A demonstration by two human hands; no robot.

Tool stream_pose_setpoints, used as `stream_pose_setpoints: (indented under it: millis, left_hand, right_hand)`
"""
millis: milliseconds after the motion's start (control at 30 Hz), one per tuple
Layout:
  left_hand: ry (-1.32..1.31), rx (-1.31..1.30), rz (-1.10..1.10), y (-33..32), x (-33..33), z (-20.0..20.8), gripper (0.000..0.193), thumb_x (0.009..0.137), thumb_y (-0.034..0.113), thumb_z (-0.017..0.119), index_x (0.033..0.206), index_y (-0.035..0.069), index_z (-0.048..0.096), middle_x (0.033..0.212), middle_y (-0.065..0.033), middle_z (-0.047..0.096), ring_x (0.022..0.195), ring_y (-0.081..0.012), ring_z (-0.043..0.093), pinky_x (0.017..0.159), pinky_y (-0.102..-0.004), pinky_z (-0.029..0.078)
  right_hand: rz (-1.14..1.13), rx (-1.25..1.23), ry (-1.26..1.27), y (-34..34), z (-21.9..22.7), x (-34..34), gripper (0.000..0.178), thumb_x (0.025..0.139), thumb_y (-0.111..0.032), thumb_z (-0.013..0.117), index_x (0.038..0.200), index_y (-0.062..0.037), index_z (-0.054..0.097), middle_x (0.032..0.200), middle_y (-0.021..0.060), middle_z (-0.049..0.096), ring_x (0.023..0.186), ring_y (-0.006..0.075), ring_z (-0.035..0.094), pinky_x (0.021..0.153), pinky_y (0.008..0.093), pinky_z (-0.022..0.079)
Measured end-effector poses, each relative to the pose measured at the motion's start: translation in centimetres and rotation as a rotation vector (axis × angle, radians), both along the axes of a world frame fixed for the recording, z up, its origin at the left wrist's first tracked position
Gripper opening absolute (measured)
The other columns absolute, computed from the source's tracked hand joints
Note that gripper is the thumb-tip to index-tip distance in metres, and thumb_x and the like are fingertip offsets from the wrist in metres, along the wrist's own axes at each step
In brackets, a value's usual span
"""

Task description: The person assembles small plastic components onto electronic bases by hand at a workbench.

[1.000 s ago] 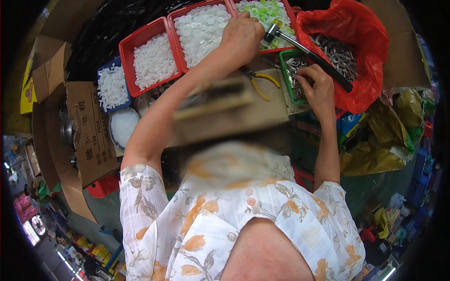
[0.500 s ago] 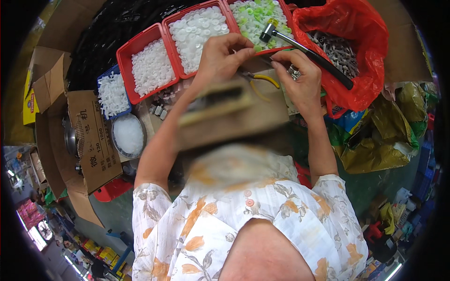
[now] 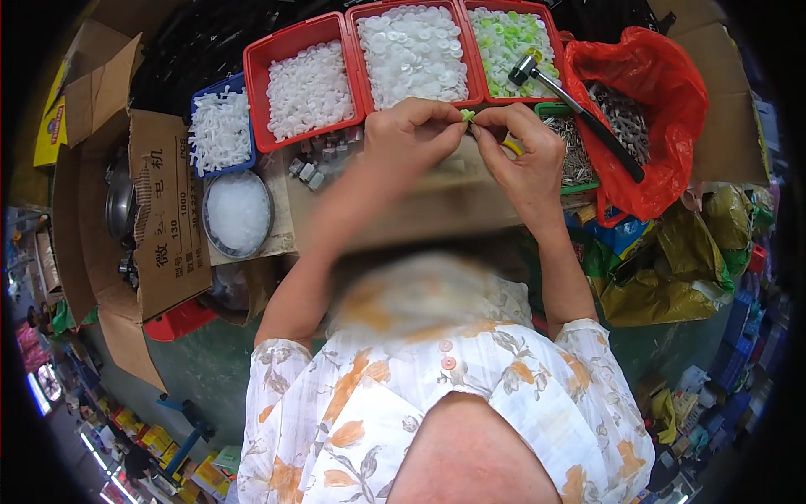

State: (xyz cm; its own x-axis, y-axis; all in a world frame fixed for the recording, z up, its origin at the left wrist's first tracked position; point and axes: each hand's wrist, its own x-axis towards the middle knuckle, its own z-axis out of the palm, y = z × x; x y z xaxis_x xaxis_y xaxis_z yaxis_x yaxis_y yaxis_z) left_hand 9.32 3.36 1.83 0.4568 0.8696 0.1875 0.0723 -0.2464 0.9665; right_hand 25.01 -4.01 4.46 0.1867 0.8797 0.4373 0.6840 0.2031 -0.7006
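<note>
My left hand [image 3: 407, 134] pinches a small green plastic piece [image 3: 467, 115] between thumb and forefinger, just in front of the red trays. Close against it, the fingertips of my right hand [image 3: 529, 155] are pressed together at the same piece; whatever else they hold is too small to make out. Part of a yellow pliers handle [image 3: 512, 147] shows behind my right fingers. A hammer [image 3: 591, 123] with a black grip and a yellow-tipped head lies slanting from the right red tray [image 3: 557, 42] of green and white pieces onto the red bag.
Two more red trays [image 3: 364, 59] hold white plastic pieces. At left stand a blue tray [image 3: 252, 151] of white pegs, a round bowl [image 3: 207, 227] and an open cardboard box [image 3: 172, 227]. Metal parts fill a green tray [image 3: 588, 186] and the red plastic bag [image 3: 682, 92] at right.
My hands were apart and have come together, fingertips meeting at the green piece. The view has shifted, so the trays sit further right; the green tray of metal parts now shows more fully.
</note>
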Motion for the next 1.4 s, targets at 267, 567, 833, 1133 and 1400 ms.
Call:
stream_pose_setpoints:
  millis: [267, 567, 833, 1133, 1400]
  left_hand:
    - [0.056, 0.638, 0.056, -0.6, -0.4, 0.6, 0.015, 0.076, -0.005, 0.077, 0.09, -0.001, 0.072, 0.084, -0.0088, 0.071, 0.081, -0.019, 0.068, 0.072, -0.0285, 0.053]
    - [-0.093, -0.031, 0.034, -2.3, -0.5, -1.2, 0.012, 0.086, -0.003, 0.076, 0.097, 0.0, 0.076, 0.102, -0.0043, 0.07, 0.088, -0.0072, 0.062, 0.075, -0.0202, 0.05]
    - [0.026, -0.218, 0.041, -3.5, -2.9, -0.1, 0.039, 0.08, 0.002, 0.081, 0.118, 0.003, 0.071, 0.105, -0.0024, 0.069, 0.093, -0.0088, 0.062, 0.077, -0.0241, 0.048]
    - [0.202, 0.299, -0.026, -3.3, -5.4, -1.9, 0.035, 0.074, 0.008, 0.085, 0.107, 0.003, 0.075, 0.095, -0.0078, 0.07, 0.09, -0.0196, 0.062, 0.079, -0.0326, 0.049]
    - [0.415, 0.532, 0.066, -4.9, -8.3, -3.7, 0.041, 0.071, 0.017, 0.085, 0.107, 0.004, 0.072, 0.091, -0.008, 0.065, 0.089, -0.0277, 0.06, 0.077, -0.0376, 0.049]
  right_hand:
    - [0.135, -0.194, 0.781, -0.1, -1.4, 0.1, 0.019, 0.088, -0.003, 0.074, 0.105, 0.0, 0.065, 0.094, -0.0002, 0.067, 0.087, 0.0066, 0.063, 0.078, 0.0224, 0.051]
    - [0.204, -0.253, 0.974, -0.8, -2.6, 0.3, 0.012, 0.095, -0.007, 0.069, 0.103, 0.0011, 0.067, 0.097, 0.0008, 0.068, 0.087, 0.0062, 0.062, 0.078, 0.0196, 0.05]
    - [0.26, -0.056, 0.118, -0.7, -0.7, 0.4, 0.01, 0.087, -0.002, 0.07, 0.095, -0.001, 0.064, 0.084, 0.007, 0.063, 0.076, 0.0203, 0.064, 0.066, 0.0352, 0.049]
    - [0.405, -0.001, -0.298, -0.5, -0.9, -1.4, 0.012, 0.084, -0.004, 0.068, 0.091, -0.0033, 0.058, 0.085, 0.0102, 0.056, 0.083, 0.0305, 0.06, 0.07, 0.0422, 0.045]
    - [0.449, -0.098, -0.398, -0.3, -4.2, -2.2, 0.009, 0.084, -0.008, 0.065, 0.09, -0.0041, 0.059, 0.086, 0.0096, 0.056, 0.087, 0.0312, 0.061, 0.072, 0.0442, 0.046]
